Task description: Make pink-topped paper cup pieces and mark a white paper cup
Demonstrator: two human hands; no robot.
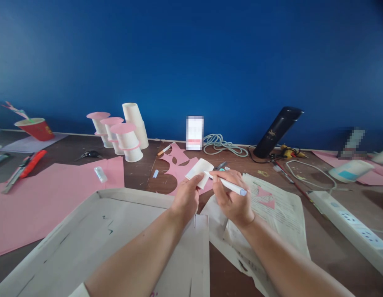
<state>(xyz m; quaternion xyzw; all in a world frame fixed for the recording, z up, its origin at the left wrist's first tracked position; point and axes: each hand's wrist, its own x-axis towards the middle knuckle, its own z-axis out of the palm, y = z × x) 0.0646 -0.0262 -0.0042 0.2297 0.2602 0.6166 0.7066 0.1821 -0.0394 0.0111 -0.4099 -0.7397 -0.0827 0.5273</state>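
Note:
My left hand is closed around a small white paper cup, held on its side above the table. In my right hand is a white marker with a pale blue end; its tip meets or nearly meets the cup's side. Under and behind the cup lies pink paper with rounded cut-outs. A small pale blue cap rests left of it. Dark scissors are partly hidden behind my right hand.
Stacked paper cups with pink discs stand back left, beside tall nested cups. A white box lid lies in front, printed sheets to the right. A black bottle, a cable coil and a power strip are also there.

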